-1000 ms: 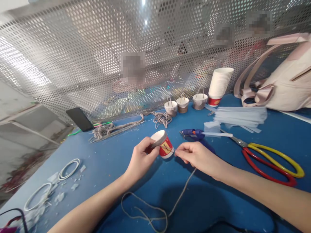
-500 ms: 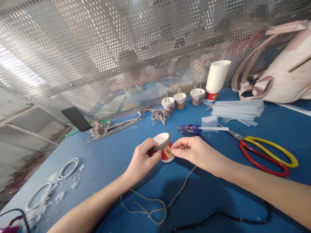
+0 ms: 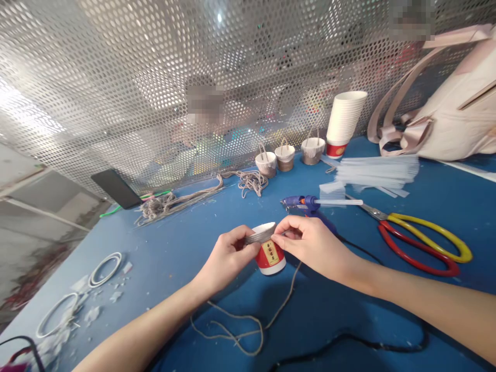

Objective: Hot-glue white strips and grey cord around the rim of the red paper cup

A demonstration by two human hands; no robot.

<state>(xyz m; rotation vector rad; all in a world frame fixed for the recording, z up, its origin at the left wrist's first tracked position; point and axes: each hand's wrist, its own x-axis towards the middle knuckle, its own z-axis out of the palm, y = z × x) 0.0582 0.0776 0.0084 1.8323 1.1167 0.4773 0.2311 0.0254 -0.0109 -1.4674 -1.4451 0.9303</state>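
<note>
A small red and white paper cup [image 3: 270, 254] with grey string wound round its upper part stands on the blue table [image 3: 174, 248]. My left hand [image 3: 227, 257] is closed round the cup's left side near the rim. My right hand [image 3: 310, 244] pinches the grey string [image 3: 248, 330] against the cup's rim. From there the string trails down across the table in loose loops toward me.
A blue glue gun [image 3: 310, 204] lies just behind the cup, its black cord [image 3: 349, 343] running along the near edge. Red and yellow scissors [image 3: 422, 243] lie to the right. Clear glue sticks [image 3: 375, 173], stacked paper cups [image 3: 344, 124], three wrapped cups [image 3: 285, 156], string bundles [image 3: 174, 201], a phone [image 3: 116, 188], a pink bag [image 3: 449, 113] and cut rings [image 3: 104, 266] surround the spot.
My right hand moved left onto the cup's rim with the string. The cup turned from tilted to upright on the table.
</note>
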